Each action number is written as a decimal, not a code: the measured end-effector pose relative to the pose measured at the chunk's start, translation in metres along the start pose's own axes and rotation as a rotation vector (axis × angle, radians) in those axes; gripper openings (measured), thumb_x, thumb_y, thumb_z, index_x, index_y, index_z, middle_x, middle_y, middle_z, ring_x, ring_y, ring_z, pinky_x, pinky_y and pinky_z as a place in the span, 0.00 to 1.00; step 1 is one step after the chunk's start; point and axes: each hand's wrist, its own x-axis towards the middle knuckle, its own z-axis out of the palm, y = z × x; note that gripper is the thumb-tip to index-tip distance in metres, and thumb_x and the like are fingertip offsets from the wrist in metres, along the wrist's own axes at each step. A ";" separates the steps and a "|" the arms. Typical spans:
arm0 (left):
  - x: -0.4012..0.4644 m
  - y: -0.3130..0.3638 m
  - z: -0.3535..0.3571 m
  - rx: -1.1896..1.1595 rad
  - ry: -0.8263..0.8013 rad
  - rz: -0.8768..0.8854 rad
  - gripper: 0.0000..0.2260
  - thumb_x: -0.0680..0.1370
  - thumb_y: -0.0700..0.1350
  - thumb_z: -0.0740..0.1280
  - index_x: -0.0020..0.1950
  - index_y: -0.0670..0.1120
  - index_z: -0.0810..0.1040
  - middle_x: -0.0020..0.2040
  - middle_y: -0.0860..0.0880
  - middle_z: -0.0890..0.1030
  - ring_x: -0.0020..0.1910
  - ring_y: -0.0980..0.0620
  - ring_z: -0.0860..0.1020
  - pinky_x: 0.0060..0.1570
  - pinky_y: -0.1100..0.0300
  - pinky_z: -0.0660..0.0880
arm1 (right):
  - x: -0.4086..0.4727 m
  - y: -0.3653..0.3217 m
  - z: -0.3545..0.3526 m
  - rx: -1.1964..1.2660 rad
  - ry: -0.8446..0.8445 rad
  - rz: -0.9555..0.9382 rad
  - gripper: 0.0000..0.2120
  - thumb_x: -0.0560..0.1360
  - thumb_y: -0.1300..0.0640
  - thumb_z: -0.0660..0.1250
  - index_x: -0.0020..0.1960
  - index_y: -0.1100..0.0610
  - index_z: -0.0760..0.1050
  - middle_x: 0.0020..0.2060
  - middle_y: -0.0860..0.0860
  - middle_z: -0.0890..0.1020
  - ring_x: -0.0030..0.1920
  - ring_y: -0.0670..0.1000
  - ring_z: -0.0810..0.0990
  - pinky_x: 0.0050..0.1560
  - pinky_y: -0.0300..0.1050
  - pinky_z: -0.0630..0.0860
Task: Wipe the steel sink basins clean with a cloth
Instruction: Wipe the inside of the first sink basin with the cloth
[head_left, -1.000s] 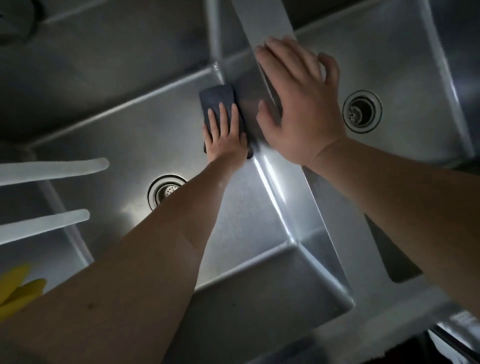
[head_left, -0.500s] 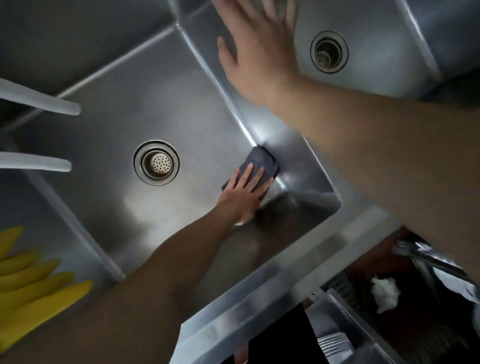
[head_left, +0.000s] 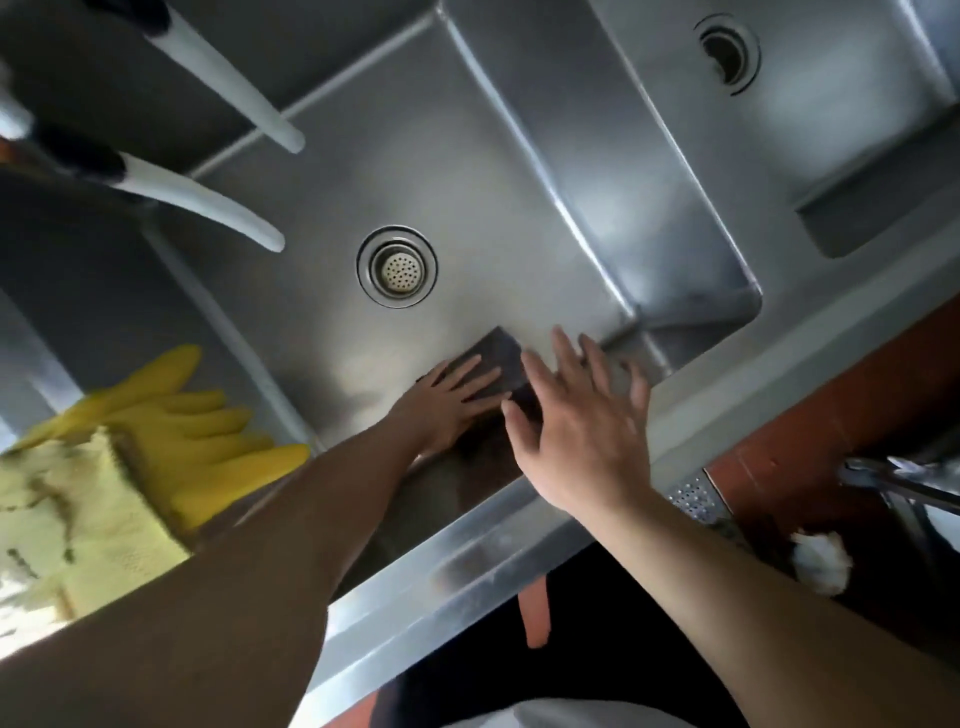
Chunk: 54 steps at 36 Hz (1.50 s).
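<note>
left hand (head_left: 448, 402) flat, fingers straight and spread, pressing a dark folded cloth (head_left: 503, 364) onto the floor of the middle stainless steel basin (head_left: 467, 208). the cloth lies near the basin's front wall, toward its right front corner, between the round perforated drain strainer (head_left: 397, 266) and the front rim. part of the cloth is hidden behind the right hand.

right hand (head_left: 584, 421) wide, fingers splayed and straight, holding nothing; it sits over the basin's front right corner, above the cloth's right end. cannot tell whether it touches the steel or hovers; slightly blurred.

second steel basin (head_left: 831, 104) to the right, beyond a steel divider ridge (head_left: 597, 130), with its own dark round drain (head_left: 727, 52).

two white curved spouts (head_left: 208, 205) reach in from upper left above the middle basin. yellow rubber gloves (head_left: 192, 441) lie on the left edge, beside a pale yellow stained rag (head_left: 67, 519). flat steel front rim (head_left: 467, 561) runs diagonally below the arms. red-brown floor (head_left: 831, 415) at right.
</note>
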 end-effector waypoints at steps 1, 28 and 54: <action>-0.013 -0.009 0.017 0.023 -0.025 -0.023 0.28 0.85 0.51 0.53 0.81 0.60 0.40 0.82 0.51 0.39 0.80 0.43 0.37 0.78 0.44 0.42 | 0.001 -0.001 0.001 -0.013 0.006 0.006 0.24 0.76 0.39 0.56 0.67 0.48 0.73 0.73 0.52 0.71 0.73 0.56 0.67 0.70 0.64 0.57; -0.058 -0.023 0.052 -0.670 0.064 -0.818 0.31 0.82 0.63 0.48 0.80 0.60 0.35 0.80 0.52 0.31 0.78 0.43 0.31 0.77 0.42 0.40 | -0.001 -0.006 0.001 -0.131 0.056 -0.010 0.24 0.76 0.43 0.56 0.67 0.53 0.73 0.68 0.52 0.76 0.70 0.56 0.70 0.65 0.61 0.62; 0.014 -0.149 -0.045 -1.230 0.839 -1.385 0.27 0.80 0.44 0.63 0.78 0.54 0.61 0.78 0.46 0.61 0.74 0.44 0.62 0.69 0.51 0.62 | 0.001 -0.009 0.000 -0.100 0.038 0.051 0.27 0.74 0.43 0.59 0.69 0.53 0.72 0.70 0.53 0.75 0.70 0.56 0.71 0.67 0.60 0.62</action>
